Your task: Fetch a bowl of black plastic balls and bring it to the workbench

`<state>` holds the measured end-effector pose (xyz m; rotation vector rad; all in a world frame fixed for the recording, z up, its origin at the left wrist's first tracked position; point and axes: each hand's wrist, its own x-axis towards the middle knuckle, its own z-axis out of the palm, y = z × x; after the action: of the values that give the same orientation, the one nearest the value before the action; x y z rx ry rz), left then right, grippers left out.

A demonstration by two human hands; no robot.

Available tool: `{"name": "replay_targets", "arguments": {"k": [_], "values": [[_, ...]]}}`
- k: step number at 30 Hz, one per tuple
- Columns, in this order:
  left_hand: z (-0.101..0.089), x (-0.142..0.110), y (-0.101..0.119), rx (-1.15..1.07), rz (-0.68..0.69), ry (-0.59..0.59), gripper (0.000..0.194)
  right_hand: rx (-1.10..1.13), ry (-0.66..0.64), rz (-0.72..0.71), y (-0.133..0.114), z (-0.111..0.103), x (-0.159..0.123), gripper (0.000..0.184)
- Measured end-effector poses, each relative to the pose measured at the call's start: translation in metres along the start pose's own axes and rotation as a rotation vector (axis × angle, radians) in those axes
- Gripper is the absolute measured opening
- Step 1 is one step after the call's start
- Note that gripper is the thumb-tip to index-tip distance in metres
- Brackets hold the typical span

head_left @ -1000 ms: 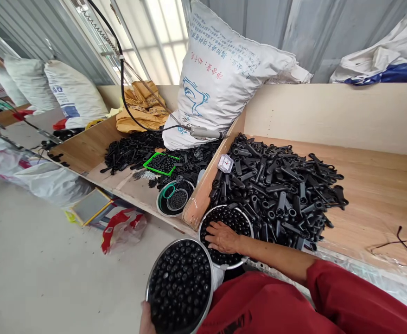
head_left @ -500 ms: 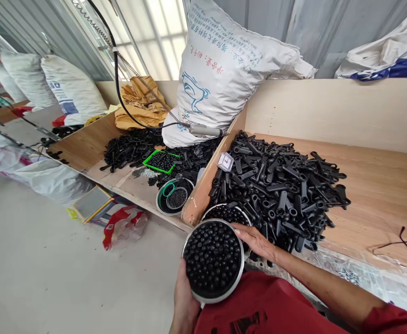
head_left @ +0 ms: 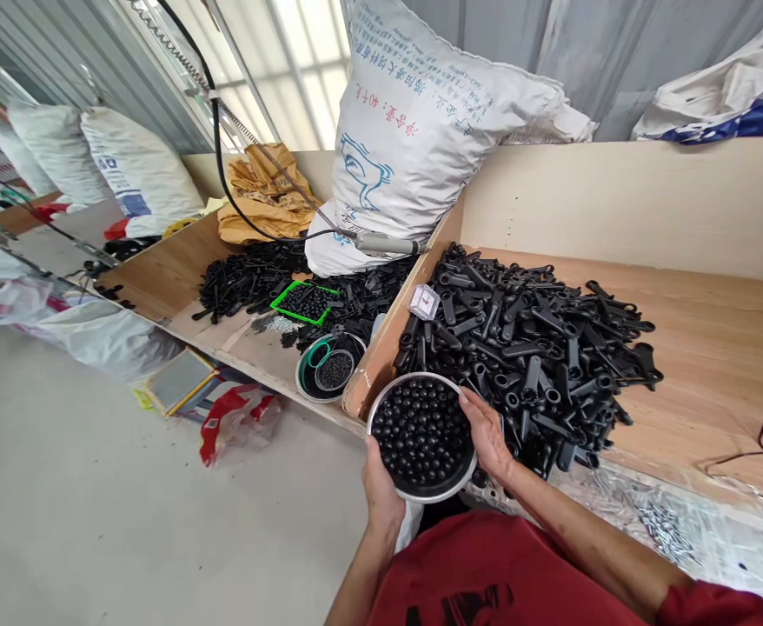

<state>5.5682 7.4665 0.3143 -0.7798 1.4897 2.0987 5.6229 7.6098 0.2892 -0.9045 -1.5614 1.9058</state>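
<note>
I hold a round metal bowl [head_left: 388, 402] full of small black balls [head_left: 424, 433] at the near edge of a wooden bench. My left hand [head_left: 380, 481] grips the bowl's near left rim from below. My right hand [head_left: 484, 432] clasps its right rim, fingers curled on the edge. The bowl sits over the spot where another bowl of balls stood, which is now hidden. Just beyond lies a big heap of black plastic handle parts [head_left: 525, 348].
A wooden divider [head_left: 391, 335] splits the bench. Left of it are a green tray [head_left: 304, 303], a bowl holding smaller dishes [head_left: 327, 372], more black parts [head_left: 251, 274] and a hose tool [head_left: 385, 246]. A large white sack [head_left: 414, 130] stands behind. Bags lie on the floor [head_left: 238, 422].
The bowl of balls came up from my lap on the left and moved right, over the bowl on the bench. My right hand left that bench bowl and took the carried bowl's rim.
</note>
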Motion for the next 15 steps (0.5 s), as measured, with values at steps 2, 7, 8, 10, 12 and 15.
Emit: {"name": "replay_targets", "arguments": {"k": [2,7,8,10,12,15], "values": [[0.004,0.003,-0.001,0.023,0.015,-0.002,0.041,0.006,0.01,0.011,0.0,-0.003,0.006,0.066],[-0.002,0.02,-0.004,0.109,0.129,0.077,0.036,-0.021,0.005,0.013,0.003,0.003,0.005,0.063],[-0.006,0.024,-0.005,0.129,0.159,0.093,0.034,-0.029,-0.006,0.01,0.003,0.006,0.003,0.062],[-0.015,0.031,-0.01,0.168,0.222,0.114,0.029,-0.046,-0.018,0.003,0.003,0.011,-0.001,0.06],[-0.023,0.037,-0.015,0.205,0.27,0.133,0.027,-0.064,-0.014,-0.002,0.004,0.015,-0.003,0.059],[-0.031,0.046,-0.018,0.242,0.31,0.164,0.025,-0.085,0.003,-0.006,0.008,0.02,0.0,0.057]]}}
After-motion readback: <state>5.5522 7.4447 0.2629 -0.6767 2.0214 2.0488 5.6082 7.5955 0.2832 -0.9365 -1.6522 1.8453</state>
